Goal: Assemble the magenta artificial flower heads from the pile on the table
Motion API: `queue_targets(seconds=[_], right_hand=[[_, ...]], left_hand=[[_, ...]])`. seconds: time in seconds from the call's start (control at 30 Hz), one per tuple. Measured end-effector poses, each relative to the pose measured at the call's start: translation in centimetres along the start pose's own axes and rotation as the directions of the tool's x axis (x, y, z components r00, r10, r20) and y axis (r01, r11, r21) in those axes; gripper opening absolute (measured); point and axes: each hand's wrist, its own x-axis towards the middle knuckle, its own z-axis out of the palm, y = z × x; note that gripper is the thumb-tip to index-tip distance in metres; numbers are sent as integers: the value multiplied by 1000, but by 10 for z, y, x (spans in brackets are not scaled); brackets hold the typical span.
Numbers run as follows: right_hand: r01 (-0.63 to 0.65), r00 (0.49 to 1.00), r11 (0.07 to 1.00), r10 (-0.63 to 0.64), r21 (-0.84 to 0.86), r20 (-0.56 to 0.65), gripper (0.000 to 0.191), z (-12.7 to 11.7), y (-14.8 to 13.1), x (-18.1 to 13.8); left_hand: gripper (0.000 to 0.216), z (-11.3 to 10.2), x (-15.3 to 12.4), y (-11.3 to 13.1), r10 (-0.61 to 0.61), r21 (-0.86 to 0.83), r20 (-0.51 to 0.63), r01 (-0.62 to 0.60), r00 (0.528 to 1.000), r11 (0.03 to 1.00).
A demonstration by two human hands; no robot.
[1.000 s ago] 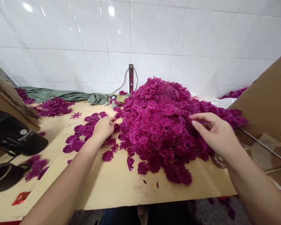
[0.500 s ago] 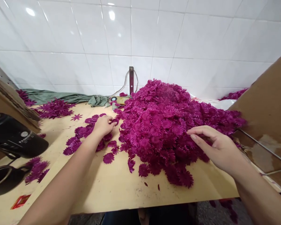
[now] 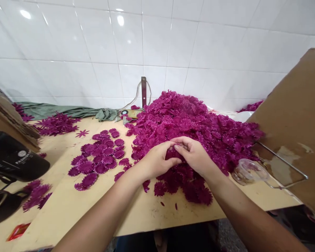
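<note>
A big heap of magenta fabric flower heads point(image 3: 189, 122) lies on the pale wooden table point(image 3: 136, 210). Both my hands meet over the heap's near side. My left hand point(image 3: 157, 161) and my right hand point(image 3: 194, 154) pinch one flower piece point(image 3: 172, 154) between their fingertips, fingers curled together. Left of the heap, a flat cluster of separated flower layers point(image 3: 99, 157) is spread on the table.
A black shoe-like object point(image 3: 13, 161) and a dark bowl point(image 3: 0, 204) sit at the left edge. A green cloth point(image 3: 68, 111) lies along the tiled wall. A cardboard flap point(image 3: 296, 115) and a clear plastic cup point(image 3: 248, 171) stand at the right.
My left hand left the small cluster and moved right. My right hand came left off the heap's side. Both now meet on one flower piece.
</note>
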Motion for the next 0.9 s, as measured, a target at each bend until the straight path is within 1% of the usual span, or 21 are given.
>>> queue_targets(seconds=[0.03,0.07,0.1,0.13,0.17,0.2,0.23,0.27,0.3,0.33,0.43,0.53,0.6,0.7,0.77,0.83,0.87,0.9], right_hand=[[-26,1000,1000,26,4,-15,15,-6,3,-1],[-55,998,998,56,2,-36,16,-13,6,-2],[-82,994,997,81,-4,-70,17,-20,9,-3],[-102,988,995,101,-3,-114,18,-27,12,-4],[-114,981,993,114,12,-158,20,-33,14,-3],[-118,973,992,124,41,-193,23,-38,17,-2],[-116,967,990,131,82,-219,26,-41,19,0],[-113,960,986,141,126,-244,29,-44,21,2],[-112,952,980,154,167,-265,32,-46,22,4],[-115,944,972,172,206,-281,34,-48,23,6],[-156,920,934,255,320,-297,30,-52,27,7],[-227,907,866,354,445,-227,14,-61,34,5],[-273,894,801,416,533,-167,10,-68,38,4],[-288,871,710,473,643,-131,16,-75,41,1],[-259,871,678,472,688,-137,16,-75,38,-2],[-240,876,656,464,715,-131,11,-73,34,-8],[-247,874,643,471,725,-120,11,-71,32,-12],[-263,868,631,485,730,-106,15,-71,31,-16]], left_hand=[[40,-7,-2,-2,-13,-46,45,15,999,999],[44,-16,-3,-6,-51,-69,58,54,997,996],[44,-27,-3,-13,-119,-68,29,121,992,990],[42,-39,-2,-23,-208,-22,-105,206,973,978],[37,-51,0,-35,-286,63,-237,308,929,949],[34,-61,3,-49,-349,177,-364,432,863,884],[31,-69,6,-63,-406,306,-431,554,806,774],[28,-74,10,-76,-446,346,-444,608,777,715],[25,-77,13,-88,-470,371,-443,634,763,678],[23,-77,16,-98,-491,400,-439,653,753,644],[17,-69,22,-117,-524,439,-409,665,747,604],[7,-61,26,-126,-521,440,-398,656,755,614],[6,-61,29,-130,-514,413,-405,653,756,635],[10,-67,31,-134,-512,338,-430,658,744,672],[18,-74,32,-134,-505,285,-449,654,737,701],[25,-82,32,-131,-493,241,-462,639,737,730],[27,-86,31,-129,-485,223,-466,629,740,744],[29,-90,30,-126,-476,210,-469,618,743,758]])
